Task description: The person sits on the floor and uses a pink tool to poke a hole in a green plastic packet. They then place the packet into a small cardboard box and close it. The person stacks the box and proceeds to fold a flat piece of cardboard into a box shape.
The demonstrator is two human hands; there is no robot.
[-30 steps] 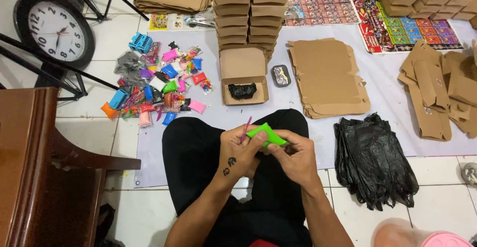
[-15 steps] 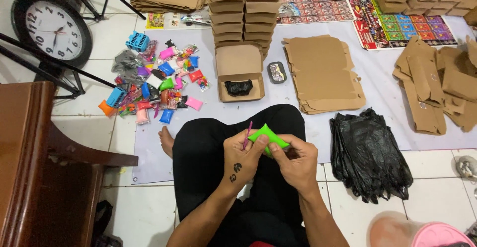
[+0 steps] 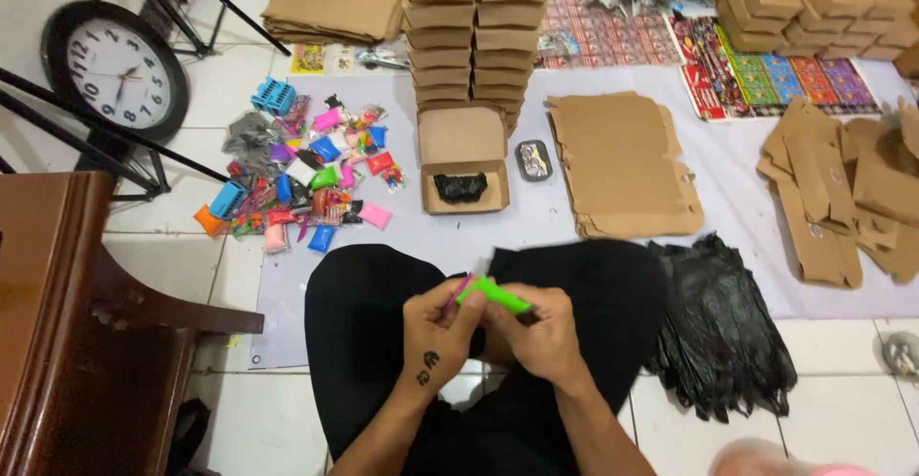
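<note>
I sit cross-legged in black trousers on a tiled floor. My left hand point(image 3: 438, 332) and my right hand point(image 3: 541, 332) meet over my lap, both gripping a small bright green packet point(image 3: 494, 293) with a thin pink stick at its left end. An open cardboard box point(image 3: 464, 158) lies just beyond my knees, with a black item inside it. A pile of small colourful packets point(image 3: 306, 179) lies to the left of that box.
Stacked closed cardboard boxes point(image 3: 469, 41) stand behind the open one. Flat cardboard blanks point(image 3: 622, 165) lie at centre right and far right. A heap of black plastic bags point(image 3: 723, 328) sits by my right knee. A wall clock point(image 3: 117, 69) and a wooden chair point(image 3: 72, 323) are at left.
My hands have kept working the green packet in place over my lap; the view has shifted slightly. Nothing else moved.
</note>
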